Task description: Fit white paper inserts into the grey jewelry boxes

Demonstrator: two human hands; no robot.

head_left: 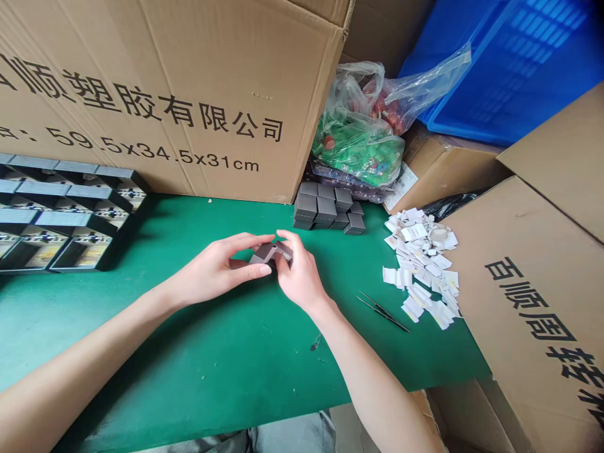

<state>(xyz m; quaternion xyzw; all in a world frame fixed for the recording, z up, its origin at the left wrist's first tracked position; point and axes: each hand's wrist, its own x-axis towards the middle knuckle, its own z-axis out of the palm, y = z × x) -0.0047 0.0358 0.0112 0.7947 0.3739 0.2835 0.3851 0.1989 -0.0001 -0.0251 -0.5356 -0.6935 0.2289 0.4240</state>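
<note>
Both hands meet over the middle of the green table. My left hand [221, 267] pinches a small dark grey plastic case [262, 253] between thumb and fingers. My right hand [302, 274] grips the right end of the same piece, thumb and forefinger closed on it. The case looks angled or in two parts at its middle; whether it is one piece I cannot tell. Behind the hands, several similar dark grey blocks [325, 207] stand stacked together. Tweezers [383, 311] lie to the right of my right forearm.
White paper-like pieces [425, 258] form a heap at the right. Stacked black trays of parts [66, 214] stand at the left. A large carton [165, 82] walls the back; clear bags of green and red parts [361, 138], a blue crate [509, 75] and another carton [533, 283] border the right.
</note>
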